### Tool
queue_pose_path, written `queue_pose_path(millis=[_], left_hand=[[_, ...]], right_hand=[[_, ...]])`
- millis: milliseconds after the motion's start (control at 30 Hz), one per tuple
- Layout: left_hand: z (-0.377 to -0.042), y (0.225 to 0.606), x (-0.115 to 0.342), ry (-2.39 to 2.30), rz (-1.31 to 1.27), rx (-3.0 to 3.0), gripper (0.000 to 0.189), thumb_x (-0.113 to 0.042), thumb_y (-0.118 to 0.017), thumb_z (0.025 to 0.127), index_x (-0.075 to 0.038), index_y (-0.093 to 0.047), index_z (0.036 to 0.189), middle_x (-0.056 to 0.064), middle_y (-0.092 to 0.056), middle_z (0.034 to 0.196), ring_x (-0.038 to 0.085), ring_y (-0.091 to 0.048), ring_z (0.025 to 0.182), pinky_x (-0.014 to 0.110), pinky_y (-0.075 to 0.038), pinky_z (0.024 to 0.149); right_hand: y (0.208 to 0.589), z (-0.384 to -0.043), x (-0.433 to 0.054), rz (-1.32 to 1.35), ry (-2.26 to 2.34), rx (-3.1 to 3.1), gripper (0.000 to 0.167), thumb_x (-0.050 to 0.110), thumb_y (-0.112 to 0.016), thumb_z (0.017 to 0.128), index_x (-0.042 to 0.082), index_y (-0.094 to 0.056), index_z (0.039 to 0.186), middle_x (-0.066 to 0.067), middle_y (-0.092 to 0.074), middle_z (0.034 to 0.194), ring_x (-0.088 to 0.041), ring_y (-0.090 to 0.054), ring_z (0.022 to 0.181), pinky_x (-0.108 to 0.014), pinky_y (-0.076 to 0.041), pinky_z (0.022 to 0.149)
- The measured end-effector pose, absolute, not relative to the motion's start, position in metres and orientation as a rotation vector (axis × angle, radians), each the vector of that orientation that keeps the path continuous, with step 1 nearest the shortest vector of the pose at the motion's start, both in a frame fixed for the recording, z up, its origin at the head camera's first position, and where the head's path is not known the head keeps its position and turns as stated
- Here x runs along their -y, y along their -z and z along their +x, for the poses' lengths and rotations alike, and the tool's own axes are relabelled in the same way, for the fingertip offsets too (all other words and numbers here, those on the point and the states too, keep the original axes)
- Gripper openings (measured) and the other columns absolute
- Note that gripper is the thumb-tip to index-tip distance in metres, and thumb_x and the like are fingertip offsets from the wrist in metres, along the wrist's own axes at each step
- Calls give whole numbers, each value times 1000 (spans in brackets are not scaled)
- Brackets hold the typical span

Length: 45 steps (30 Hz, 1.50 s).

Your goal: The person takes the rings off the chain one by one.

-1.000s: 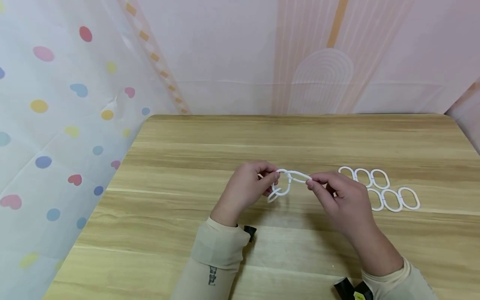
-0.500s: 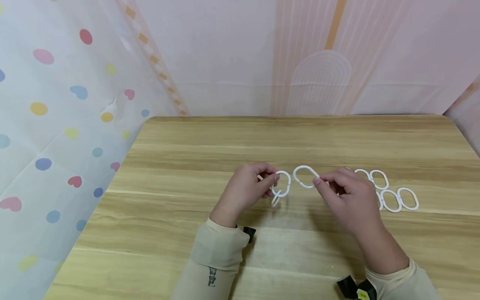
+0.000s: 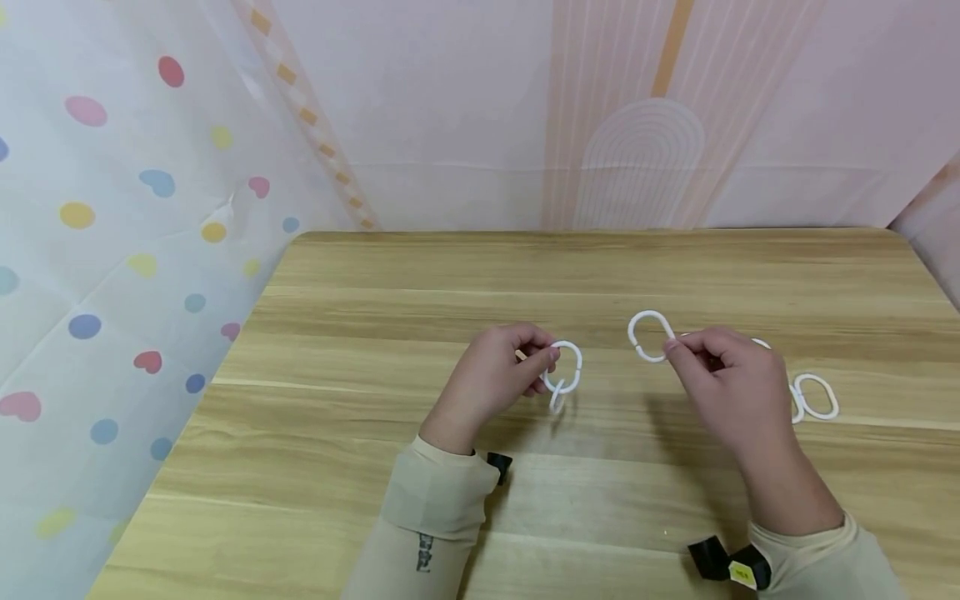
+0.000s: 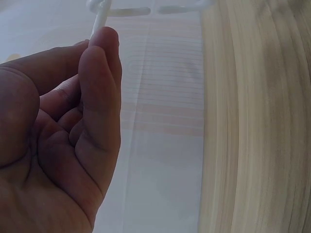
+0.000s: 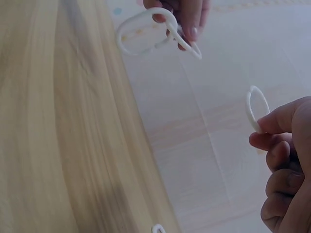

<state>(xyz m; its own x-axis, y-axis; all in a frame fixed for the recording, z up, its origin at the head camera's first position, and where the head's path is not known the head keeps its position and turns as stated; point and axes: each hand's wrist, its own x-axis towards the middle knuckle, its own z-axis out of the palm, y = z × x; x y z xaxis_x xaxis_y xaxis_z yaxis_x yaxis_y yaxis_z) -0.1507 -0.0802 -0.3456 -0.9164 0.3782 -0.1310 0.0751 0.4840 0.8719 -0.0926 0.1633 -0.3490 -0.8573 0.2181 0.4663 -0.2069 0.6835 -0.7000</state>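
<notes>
My left hand point(image 3: 491, 375) pinches a white oval plastic link point(image 3: 580, 367) between thumb and fingertips, above the table. A second white link hangs from it, threaded through its lower end; in the right wrist view this hanging link point(image 5: 119, 39) shows as a full oval. Off to the right, my right hand point(image 3: 738, 392) pinches a single white link point(image 3: 651, 313) by its lower right side, with a small gap visible in its ring. That link is apart from the left hand's pair. In the left wrist view, the thumb and fingertips meet just below a link point(image 4: 99, 19).
More white links point(image 3: 816, 376) lie on the wooden table point(image 3: 300, 400) at the right, several of them hidden behind my right hand. A patterned cloth point(image 3: 465, 100) hangs beyond the table's back edge and along its left side.
The right hand's link has come away from the left hand's links, which it overlapped at first. My right hand has moved right and slightly up with it; the left hand stays in place.
</notes>
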Motion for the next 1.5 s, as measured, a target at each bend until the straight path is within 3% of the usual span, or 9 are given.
queue_pose_path(millis=[167, 367, 567, 667, 833, 1067, 1267, 1500], left_hand=[[-150, 346, 81, -1410, 382, -2419, 14, -18, -68, 98, -6, -72, 104, 4, -68, 87, 32, -71, 74, 30, -59, 64], [-149, 348, 82, -1355, 406, -2454, 14, -21, -68, 98, -9, -72, 102, 0, -67, 86, 28, -72, 73, 32, -56, 64], [-148, 348, 81, -1342, 426, -2464, 14, -21, -67, 98, -9, -73, 103, 3, -69, 89, 27, -72, 73, 33, -56, 64], [-149, 349, 80, -1334, 443, -2469, 14, -21, -67, 99, -9, -73, 103, 3, -69, 89, 26, -72, 73, 32, -55, 63], [-150, 350, 80, -1315, 445, -2479, 14, -21, -66, 99, -10, -72, 103, 1, -69, 89, 25, -72, 73, 33, -54, 63], [-150, 349, 79, -1324, 443, -2471, 11, -21, -67, 99, -12, -72, 100, 2, -69, 89, 25, -72, 73, 33, -54, 63], [-150, 349, 79, -1334, 451, -2461, 12, -21, -66, 99, -11, -72, 101, 1, -68, 88, 25, -72, 72, 32, -54, 63], [-151, 349, 78, -1344, 442, -2445, 13, -21, -66, 99, -9, -72, 102, 1, -68, 87, 26, -72, 73, 32, -56, 64]], right_hand=[[348, -94, -172, -106, -1051, 2414, 11, 11, -75, 88, 6, -77, 79, 11, -60, 67, 0, -47, 57, -13, -37, 53], [351, -96, -182, -190, -1015, 2464, 14, 17, -73, 89, 8, -77, 79, 14, -56, 62, 0, -45, 56, -16, -36, 51], [352, -98, -195, -322, -975, 2533, 21, 26, -70, 91, 9, -78, 82, 19, -56, 62, 0, -47, 58, -18, -37, 51], [352, -99, -205, -371, -962, 2590, 27, 32, -68, 93, 8, -78, 86, 14, -59, 65, 0, -48, 59, -20, -38, 52], [354, -100, -222, -377, -922, 2673, 32, 35, -64, 96, 6, -79, 94, -6, -71, 78, -2, -51, 65, -22, -39, 57], [355, -102, -234, -449, -892, 2730, 36, 38, -62, 96, 6, -79, 99, -5, -73, 81, -1, -50, 67, -25, -40, 57], [356, -103, -246, -504, -871, 2777, 40, 38, -59, 98, 3, -77, 102, -3, -72, 79, -10, -55, 71, -30, -40, 60], [361, -102, -265, -611, -806, 2868, 46, 42, -52, 100, 4, -73, 115, -20, -72, 108, -38, -63, 93, -39, -41, 61]])
